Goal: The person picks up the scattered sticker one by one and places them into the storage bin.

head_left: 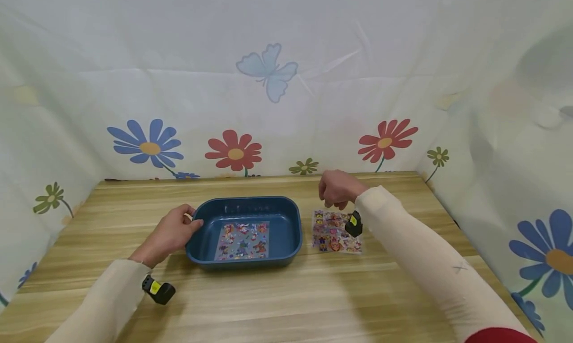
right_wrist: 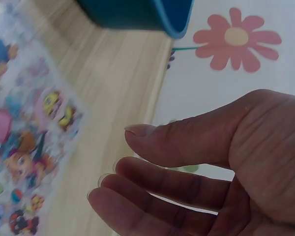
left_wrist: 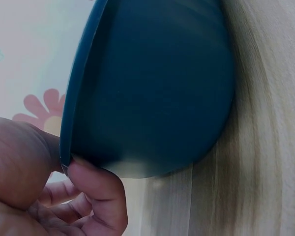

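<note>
On the wood-grain table (head_left: 250, 308): I log one blue tray, two printed sheets and a person's two hands, all in the head view.
Blue tray (head_left: 284, 233): upright, left of the middle of the table; oblong with rounded corners and a raised wall all round.
Inner sheet (head_left: 243, 241): flat on the tray's floor, inside the walls; clear-looking, covered in small coloured figures.
Outer sheet (head_left: 330, 229): on the bare table just beside the tray's right end, not touching it; coloured cartoon figures, closely packed. I note part of it hidden in the head view by the right wrist device (head_left: 353, 224).
Left hand (head_left: 172, 233): grasping the tray by the rim at its left end. The left wrist view gives me the thumb on one side of the rim and a bent finger on the other.
Right hand (head_left: 338, 188): released, holding nothing; I find it near the outer sheet's far edge. In the right wrist view I see thumb and fingers loosely bent with a gap between them, fingertips apart from the sheet.
Sleeves: pale on both forearms, left (head_left: 103, 296) and right (head_left: 425, 253); a red patch shows at the lower right.
Left wrist device (head_left: 158, 289): black, with a yellow mark.
Backdrop (head_left: 179, 49): white sheeting, printed with red, blue and green flowers and a pale blue butterfly (head_left: 270, 73).
</note>
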Tool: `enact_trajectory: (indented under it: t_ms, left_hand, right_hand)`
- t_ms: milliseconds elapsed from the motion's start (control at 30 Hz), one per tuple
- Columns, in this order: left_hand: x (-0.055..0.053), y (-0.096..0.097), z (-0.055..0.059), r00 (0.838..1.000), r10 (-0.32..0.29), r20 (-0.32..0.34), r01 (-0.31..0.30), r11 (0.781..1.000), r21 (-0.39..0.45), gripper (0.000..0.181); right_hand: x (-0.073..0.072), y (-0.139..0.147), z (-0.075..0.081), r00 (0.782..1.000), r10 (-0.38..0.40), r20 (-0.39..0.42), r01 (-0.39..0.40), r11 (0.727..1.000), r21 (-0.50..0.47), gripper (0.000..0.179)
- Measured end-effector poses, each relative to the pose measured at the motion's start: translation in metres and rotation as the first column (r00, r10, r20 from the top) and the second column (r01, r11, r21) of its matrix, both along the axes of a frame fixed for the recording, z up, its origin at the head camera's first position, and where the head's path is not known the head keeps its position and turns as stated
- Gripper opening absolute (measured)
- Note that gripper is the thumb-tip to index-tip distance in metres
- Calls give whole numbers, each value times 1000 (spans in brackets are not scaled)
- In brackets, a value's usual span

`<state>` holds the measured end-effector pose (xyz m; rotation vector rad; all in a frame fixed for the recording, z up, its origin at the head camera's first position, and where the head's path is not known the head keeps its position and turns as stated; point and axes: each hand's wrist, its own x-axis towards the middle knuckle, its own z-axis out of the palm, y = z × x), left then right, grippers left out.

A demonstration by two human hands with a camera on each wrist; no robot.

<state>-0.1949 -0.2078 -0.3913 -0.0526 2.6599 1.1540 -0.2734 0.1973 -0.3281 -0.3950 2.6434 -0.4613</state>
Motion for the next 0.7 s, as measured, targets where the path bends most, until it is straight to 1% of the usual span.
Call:
enact_trajectory:
  t_ms: [133,333,467,567,700]
  left_hand:
    - [0,-1,-1,1000,-10,-13,10,1000,-1,32]
    - [0,-2,-4,1000,-16,-14,16,1000,-15,32]
    - [0,-3,-4,1000,-16,-11,16,1000,-22,33]
    - [0,-2,-4,1000,-16,-11,16,1000,-24,33]
    - [1,-2,-4,1000,-21,-22,20,1000,-22,33]
  right_hand:
    - [1,13,-6,1000,-25,8,25,1000,-15,11]
    - [2,28,-12,997,-64,45,65,997,-37,10]
    - [1,35,-16,995,-85,55,87,996,-31,8]
    - [2,41,-19,994,-94,56,95,995,-26,10]
    - [3,47,-23,991,-117,60,118,993,-28,9]
